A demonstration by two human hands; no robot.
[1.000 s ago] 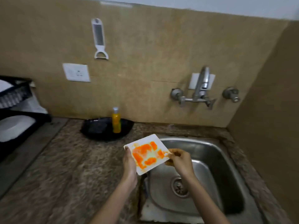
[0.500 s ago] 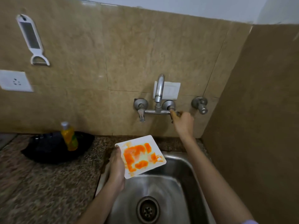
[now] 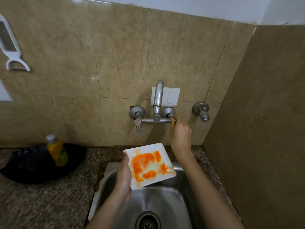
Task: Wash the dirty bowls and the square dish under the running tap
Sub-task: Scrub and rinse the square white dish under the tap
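- Since a second ago the right hand (image 3: 180, 138) has left the square dish (image 3: 149, 165) and gone up to the wall tap (image 3: 157, 100). Half a second ago it was already there, and it has barely shifted since.
- The square dish has come from above the counter's edge to above the sink (image 3: 165, 202), and it is now carried by one hand instead of two.
- The square dish is white, smeared with orange across its inside, and tilted with its face up toward the camera, over the sink's back-left part.
- The left hand (image 3: 123, 176) grips the dish by its left edge. The thumb lies along the rim near the upper corner, and the fingers are hidden beneath.
- The right hand is well apart from the dish, above and to its right. Its fingertips are closed on the tap handle (image 3: 173, 120) at the right end of the tap's crossbar.
- The drain (image 3: 148, 222) lies below the dish, toward the sink's near side.
- On the speckled counter (image 3: 49, 204) to the left, a yellow bottle (image 3: 57, 151) stands in a black pan (image 3: 33, 166).
- A white peeler (image 3: 11, 47) hangs on the tiled wall at the far left.
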